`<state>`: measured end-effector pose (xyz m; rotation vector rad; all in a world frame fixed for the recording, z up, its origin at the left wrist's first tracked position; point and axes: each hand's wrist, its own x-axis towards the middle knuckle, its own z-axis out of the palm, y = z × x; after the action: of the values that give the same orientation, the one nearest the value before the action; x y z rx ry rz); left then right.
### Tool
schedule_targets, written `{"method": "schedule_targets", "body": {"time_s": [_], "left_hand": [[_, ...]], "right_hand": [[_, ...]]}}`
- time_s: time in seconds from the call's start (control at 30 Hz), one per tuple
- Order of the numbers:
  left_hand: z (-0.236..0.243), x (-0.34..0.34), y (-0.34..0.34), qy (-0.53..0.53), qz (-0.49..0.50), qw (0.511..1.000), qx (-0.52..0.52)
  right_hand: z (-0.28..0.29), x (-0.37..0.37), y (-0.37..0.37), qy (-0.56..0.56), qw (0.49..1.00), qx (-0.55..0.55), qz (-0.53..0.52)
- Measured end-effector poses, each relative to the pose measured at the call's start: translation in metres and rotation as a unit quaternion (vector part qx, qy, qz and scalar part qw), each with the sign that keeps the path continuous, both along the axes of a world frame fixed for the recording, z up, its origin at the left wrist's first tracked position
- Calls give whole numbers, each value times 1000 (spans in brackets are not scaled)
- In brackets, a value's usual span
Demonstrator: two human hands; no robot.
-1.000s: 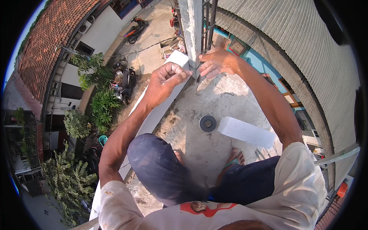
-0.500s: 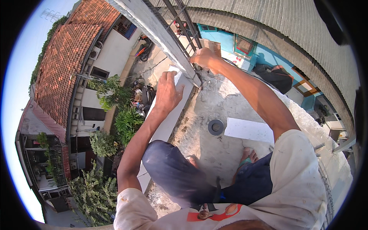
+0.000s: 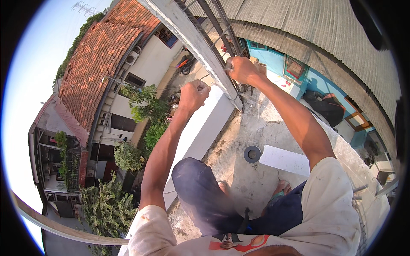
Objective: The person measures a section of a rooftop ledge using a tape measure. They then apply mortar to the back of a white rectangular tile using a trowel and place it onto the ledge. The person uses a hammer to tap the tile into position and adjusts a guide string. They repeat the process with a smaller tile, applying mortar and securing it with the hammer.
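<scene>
My left hand (image 3: 194, 94) is raised over the white-topped parapet wall (image 3: 204, 123), fingers curled into a pinch; anything inside it is too small to make out. To its right, my right hand (image 3: 241, 70) is closed beside the tilted grey post (image 3: 197, 39), near its foot. The dark steel bars (image 3: 222, 30) of a lattice run up just behind that hand, and its curled fingers hide what they grip. On the concrete floor between my feet and the post lie a dark grey ring-shaped roll (image 3: 246, 155) and a white rectangular slab (image 3: 285, 160).
Beyond the wall is a drop to a yard with trees (image 3: 106, 205) and a tiled-roof house (image 3: 100, 55). A corrugated roof (image 3: 290, 30) overhangs at upper right, above a blue house wall (image 3: 273, 57). Metal rods (image 3: 361, 188) stick out at right.
My left hand has moved right and its fingers have curled tighter. The right hand stays by the post. The whole view has shifted, so the scene sits farther right.
</scene>
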<state>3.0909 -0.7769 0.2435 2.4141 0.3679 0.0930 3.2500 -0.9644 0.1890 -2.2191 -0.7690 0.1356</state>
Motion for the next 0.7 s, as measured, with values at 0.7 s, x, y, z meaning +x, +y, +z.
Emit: {"method": "schedule_targets", "body": {"time_s": [0.7], "left_hand": [[-46, 39, 7, 9, 19, 989, -149]], "right_hand": [[16, 28, -21, 70, 973, -88, 200]]}}
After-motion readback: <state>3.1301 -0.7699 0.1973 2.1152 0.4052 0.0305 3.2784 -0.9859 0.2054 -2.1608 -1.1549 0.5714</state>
